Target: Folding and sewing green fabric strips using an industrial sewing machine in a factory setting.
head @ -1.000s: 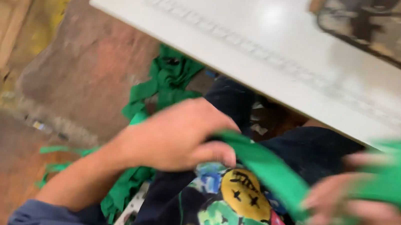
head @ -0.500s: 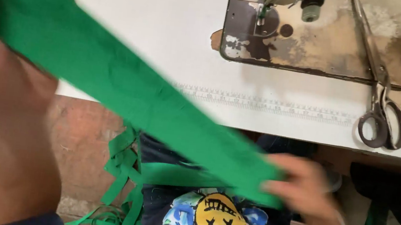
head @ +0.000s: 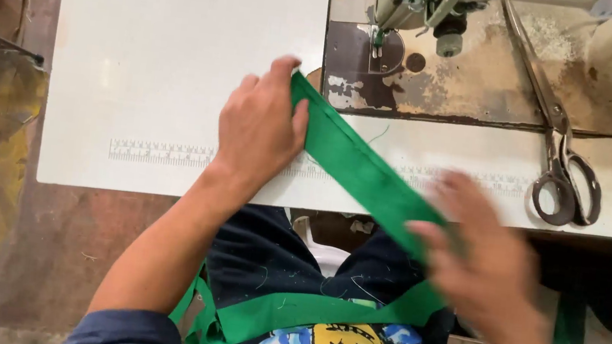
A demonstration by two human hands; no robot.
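Since the long green fabric strip [head: 356, 166] looks soft, light and floppy, it's probably best pinched flat near its ends. One end is pressed onto the white desk [head: 149, 62] by the left hand [head: 258, 130], fingers closed over it; the lower stretch is gripped by the blurred right hand [head: 483, 269].

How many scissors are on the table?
1. The scissors lie on the right side of the white table, blades pointing up over the sewing machine's base, handles toward the person. More could be hidden outside the picture.
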